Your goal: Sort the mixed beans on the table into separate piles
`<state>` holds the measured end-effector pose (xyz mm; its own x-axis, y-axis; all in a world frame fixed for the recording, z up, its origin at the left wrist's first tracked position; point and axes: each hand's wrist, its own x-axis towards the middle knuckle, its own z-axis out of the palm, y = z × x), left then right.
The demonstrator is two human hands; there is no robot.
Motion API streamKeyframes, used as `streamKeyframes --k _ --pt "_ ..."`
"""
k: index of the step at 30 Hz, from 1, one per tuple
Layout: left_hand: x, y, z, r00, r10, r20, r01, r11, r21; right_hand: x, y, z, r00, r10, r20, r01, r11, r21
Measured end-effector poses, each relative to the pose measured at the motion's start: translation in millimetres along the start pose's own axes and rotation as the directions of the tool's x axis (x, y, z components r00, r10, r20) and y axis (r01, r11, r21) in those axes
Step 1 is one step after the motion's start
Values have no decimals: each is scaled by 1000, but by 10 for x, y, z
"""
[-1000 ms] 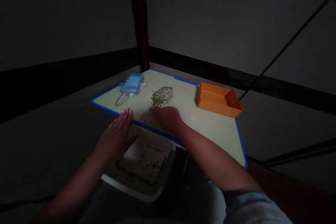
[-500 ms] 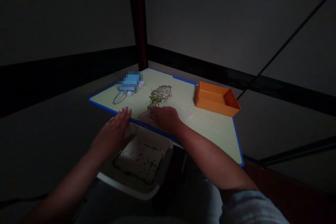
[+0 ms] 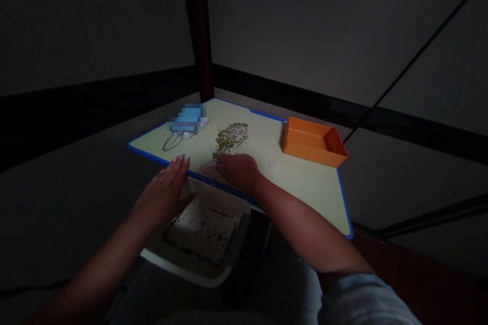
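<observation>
My left hand lies at the near edge of the pale board, fingers stretched out, holding nothing. Its fingertips rest on the blue rim and its thumb hangs over the light tub below. On the board, my right hand is lowered with bent fingers at the near end of a scattered pile of small green and whitish seeds or grains. What its fingertips hold, if anything, is hidden. A pinkish patch shows beside them, too dim to name. Small dark bits are scattered inside the tub.
An orange open box stands at the board's right back corner. Toward the left lies a blurred blue thing with a looped cord. A small pale patch of grains lies right of my right hand. Walls close in behind.
The view has shifted very slightly. Both hands keep nearly the same places, and the pile looks much the same.
</observation>
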<state>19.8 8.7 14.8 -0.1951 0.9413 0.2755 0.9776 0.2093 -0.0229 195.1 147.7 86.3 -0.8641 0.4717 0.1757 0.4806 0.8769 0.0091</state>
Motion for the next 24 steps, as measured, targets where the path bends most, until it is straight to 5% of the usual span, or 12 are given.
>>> streamKeyframes --k 24 --pt "97 -26 22 999 -31 -15 30 999 -41 -10 5 3 1000 9 9 -9 1000 17"
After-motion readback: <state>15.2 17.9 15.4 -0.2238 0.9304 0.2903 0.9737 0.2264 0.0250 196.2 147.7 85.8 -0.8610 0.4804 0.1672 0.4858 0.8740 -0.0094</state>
